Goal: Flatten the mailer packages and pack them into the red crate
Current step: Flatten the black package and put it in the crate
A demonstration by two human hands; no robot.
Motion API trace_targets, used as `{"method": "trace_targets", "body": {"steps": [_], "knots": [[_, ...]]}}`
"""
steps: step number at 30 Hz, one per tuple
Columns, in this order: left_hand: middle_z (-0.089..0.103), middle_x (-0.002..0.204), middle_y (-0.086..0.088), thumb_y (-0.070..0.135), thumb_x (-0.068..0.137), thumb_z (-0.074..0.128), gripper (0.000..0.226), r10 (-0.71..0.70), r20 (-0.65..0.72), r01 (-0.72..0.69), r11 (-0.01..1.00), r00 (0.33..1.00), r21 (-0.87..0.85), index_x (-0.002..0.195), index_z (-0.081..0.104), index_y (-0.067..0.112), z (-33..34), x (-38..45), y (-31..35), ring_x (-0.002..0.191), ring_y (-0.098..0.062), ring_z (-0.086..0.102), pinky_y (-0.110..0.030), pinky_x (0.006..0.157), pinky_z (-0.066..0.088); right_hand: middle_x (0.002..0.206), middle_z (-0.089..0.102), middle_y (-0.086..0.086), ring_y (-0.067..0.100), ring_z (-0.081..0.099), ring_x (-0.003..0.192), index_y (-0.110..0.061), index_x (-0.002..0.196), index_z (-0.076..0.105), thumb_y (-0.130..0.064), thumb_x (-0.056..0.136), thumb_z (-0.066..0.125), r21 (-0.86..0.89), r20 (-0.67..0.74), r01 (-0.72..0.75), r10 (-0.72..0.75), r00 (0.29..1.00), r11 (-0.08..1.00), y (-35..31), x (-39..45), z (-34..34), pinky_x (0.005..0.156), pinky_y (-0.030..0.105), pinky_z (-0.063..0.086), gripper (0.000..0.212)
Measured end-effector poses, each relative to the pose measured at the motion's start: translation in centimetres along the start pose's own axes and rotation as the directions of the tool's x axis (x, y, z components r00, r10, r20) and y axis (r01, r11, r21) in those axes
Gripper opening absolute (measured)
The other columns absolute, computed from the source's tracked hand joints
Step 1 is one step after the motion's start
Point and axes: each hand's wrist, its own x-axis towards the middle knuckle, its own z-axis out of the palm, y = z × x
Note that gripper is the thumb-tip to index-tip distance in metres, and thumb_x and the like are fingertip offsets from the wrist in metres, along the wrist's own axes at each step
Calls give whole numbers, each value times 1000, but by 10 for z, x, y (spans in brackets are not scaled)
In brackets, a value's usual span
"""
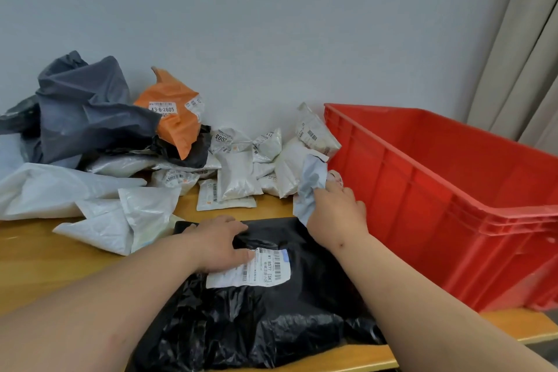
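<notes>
— Nearest me, what's under the hands?

— Black mailer point(256, 296), spread on the table point(45, 257). My left hand point(217, 244) lies on it, fingers nearly straight, thumb at its white label point(250, 266). My right hand point(335, 208) grips a crumpled grey mailer point(311, 187) at the far edge.

— Around it?

— Red crate point(437, 190) just right; loose mailer pile point(151, 154) far left.

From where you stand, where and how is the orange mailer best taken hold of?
Grip the orange mailer by its raised, crumpled top corner, coming down from above. That corner pokes up free against the wall, while its lower edge is tucked among the dark grey bag and a black one. This is likely the cleanest hold.
</notes>
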Motion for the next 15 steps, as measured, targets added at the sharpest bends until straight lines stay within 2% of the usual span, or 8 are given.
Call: {"method": "trace_targets", "body": {"steps": [2,3,6,7,8,10,12,15], "knots": [[20,160,8,64,90,48,71,7,-22,-8,1000,1000,-15,151,28,35,-3,5,-3,144,-20,27,-40,116,30,149,33,-1,27,36,126,-16,138,44,-11,88,53,50,-141,74,-67,988,996,-6,11,-7,90,39,38,51],[23,159,8,64,90,48,70,7,-50,-8,1000,999,-30,151,29,35,-5,8,-5,141,-19,32,-38,113,33,151,31,-1,27,36,128,-15,140,43,-10,86,55,72,-217,120,-102,971,990,-10,17,-11,91,39,40,55],[23,160,7,61,93,47,67,-17,-168,10,999,986,-44,151,31,33,-11,15,-12,143,-19,29,-37,115,30,157,30,7,33,32,138,-6,140,46,2,79,52,101,-480,305,-222,849,947,-33,34,-22,103,48,39,62],[23,160,6,61,93,46,66,-26,-203,18,999,979,-43,151,31,33,-13,17,-16,144,-20,27,-38,116,28,159,29,10,37,30,141,-4,140,48,3,77,50,80,-545,359,-261,797,930,-41,40,-24,107,52,38,63],[23,160,6,60,94,46,65,-33,-232,23,999,972,-45,150,31,33,-15,19,-19,145,-20,27,-39,117,26,163,21,10,38,24,145,-7,143,45,2,78,47,44,-554,389,-302,776,920,-49,47,-25,112,55,32,66],[27,158,6,60,93,46,64,-42,-271,26,998,962,-62,150,32,33,-17,24,-28,144,-19,28,-41,117,26,166,-10,1,34,-6,152,-26,154,29,0,81,44,-5,-397,389,-359,845,921,-64,62,-24,121,55,11,79],[28,157,7,61,92,47,66,-46,-268,28,997,962,-70,150,32,33,-16,29,-36,143,-18,29,-42,116,27,162,-28,-5,31,-25,148,-42,153,23,-1,82,46,-21,-203,377,-373,905,926,-72,76,-20,122,54,-3,86],[25,159,7,65,89,48,72,-42,-207,34,998,978,-43,151,28,34,-11,34,-44,145,-19,26,-43,117,24,161,-30,-8,29,-27,148,-49,148,32,-4,85,49,100,-87,324,-316,945,941,-71,86,-8,122,52,-6,79]]}}
